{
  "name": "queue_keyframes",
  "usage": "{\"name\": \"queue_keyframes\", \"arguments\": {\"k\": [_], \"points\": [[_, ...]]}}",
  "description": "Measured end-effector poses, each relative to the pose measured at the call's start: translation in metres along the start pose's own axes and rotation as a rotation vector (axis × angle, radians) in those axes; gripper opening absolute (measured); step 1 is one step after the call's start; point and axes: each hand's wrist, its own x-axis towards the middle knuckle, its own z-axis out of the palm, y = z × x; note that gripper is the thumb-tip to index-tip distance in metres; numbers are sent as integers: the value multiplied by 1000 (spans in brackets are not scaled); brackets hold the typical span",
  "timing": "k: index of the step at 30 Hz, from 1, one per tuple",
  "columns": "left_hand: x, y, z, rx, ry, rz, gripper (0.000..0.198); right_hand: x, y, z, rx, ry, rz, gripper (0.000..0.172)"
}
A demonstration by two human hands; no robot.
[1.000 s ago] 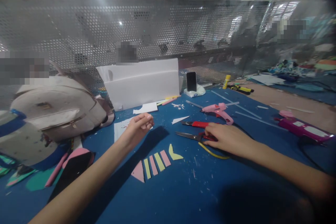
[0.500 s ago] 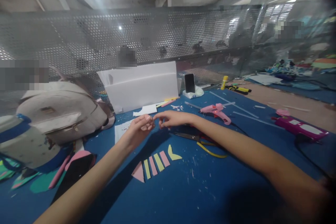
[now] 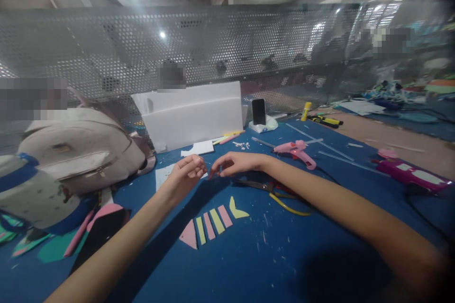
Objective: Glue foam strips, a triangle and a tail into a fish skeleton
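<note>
My left hand (image 3: 188, 174) is raised over the blue table (image 3: 245, 265), thumb and fingers pressed together; anything between them is too small to make out. Just to its right, my right hand (image 3: 236, 164) hangs with bent, loosely parted fingers, slightly smeared, and nothing visible in them. A small gap separates the two hands. Below them lie flat cut pieces in a fish-like row: a pink triangle (image 3: 189, 235), thin yellow and pink strips (image 3: 209, 226), and a yellow tail shape (image 3: 237, 208). Scissors with yellow handles (image 3: 289, 205) rest partly under my right forearm.
A pink glue gun (image 3: 296, 150) with clear glue sticks (image 3: 350, 164) is at right, beyond it a magenta tool (image 3: 412, 173). White boards (image 3: 192, 120) and a phone (image 3: 258, 111) stand at the back. A backpack (image 3: 81, 147) and dark phone (image 3: 97, 236) are at left.
My hands have come apart from nearly touching at the fingertips. The left has shifted slightly left, and the right hand's fingers have dipped. The pieces on the table keep their arrangement.
</note>
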Motion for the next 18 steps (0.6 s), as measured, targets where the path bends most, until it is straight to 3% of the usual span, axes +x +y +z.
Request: {"name": "queue_keyframes", "arguments": {"k": [9,18], "points": [[-10,13,0,-24,50,12,12,-2,13,-2,-70,66,101,32],[-68,76,12,18,101,72,30,0,22,-4,-326,140,159,26]]}}
